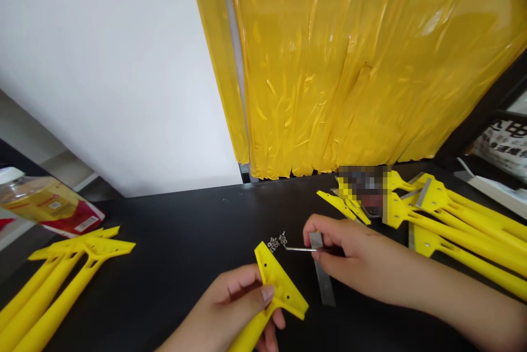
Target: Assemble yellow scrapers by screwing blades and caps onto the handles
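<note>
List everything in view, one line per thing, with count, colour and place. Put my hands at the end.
Held scraper: 1, yellow, in left hand
Metal blade: 1, grey, in right hand
Thin rod: 1, silver, in right hand
Small metal parts: too small to count, silver, centre
Left scrapers: 3, yellow, left
Right scrapers: several, yellow, right
Loose strips: at least 2, yellow, beyond right hand
Pixelated patch: contents unclear, mostly dark, beyond right hand
Container: 1, yellow and red, far left
Bag: 1, white with black print, far right
Curtain: 1, yellow, back
Panel: 1, white, back left
Table: 1, black, beneath
Left hand: 1, bare, bottom centre
Right hand: 1, bare, right of centre
</note>
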The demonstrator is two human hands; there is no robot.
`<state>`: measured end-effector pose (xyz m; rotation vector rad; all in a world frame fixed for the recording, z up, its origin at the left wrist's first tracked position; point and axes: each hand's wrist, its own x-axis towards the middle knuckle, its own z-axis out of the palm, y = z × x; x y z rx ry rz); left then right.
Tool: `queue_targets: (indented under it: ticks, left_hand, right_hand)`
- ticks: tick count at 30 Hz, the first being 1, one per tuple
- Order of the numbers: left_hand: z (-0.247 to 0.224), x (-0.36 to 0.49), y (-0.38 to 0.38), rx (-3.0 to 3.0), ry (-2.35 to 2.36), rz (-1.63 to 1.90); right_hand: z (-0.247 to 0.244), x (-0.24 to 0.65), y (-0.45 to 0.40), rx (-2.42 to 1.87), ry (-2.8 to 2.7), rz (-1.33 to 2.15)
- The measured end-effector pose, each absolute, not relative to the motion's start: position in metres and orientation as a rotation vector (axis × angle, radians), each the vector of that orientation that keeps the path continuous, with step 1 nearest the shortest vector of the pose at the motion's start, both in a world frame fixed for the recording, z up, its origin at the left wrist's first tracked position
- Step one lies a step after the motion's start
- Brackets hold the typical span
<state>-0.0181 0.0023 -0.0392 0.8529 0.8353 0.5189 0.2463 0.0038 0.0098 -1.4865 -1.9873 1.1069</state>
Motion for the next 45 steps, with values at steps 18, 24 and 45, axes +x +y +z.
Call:
queue_targets:
  ticks: [18,24,45]
  left_hand:
    - [-0.036,-0.015,0.000,0.945,0.828,0.588]
    - [-0.041,-0.015,0.001,0.946,0.838,0.575]
    - [-0.038,-0.009,0.000,1.064,0.917,0.552]
  right_hand:
    - [-0.005,0.214,0.000,-1.267,-1.577,1.513]
    - [-0.007,0.213,-0.003,-1.267,-1.685,1.466]
    - [-0.025,0.208,-0.008,-1.420,-1.652,1.503]
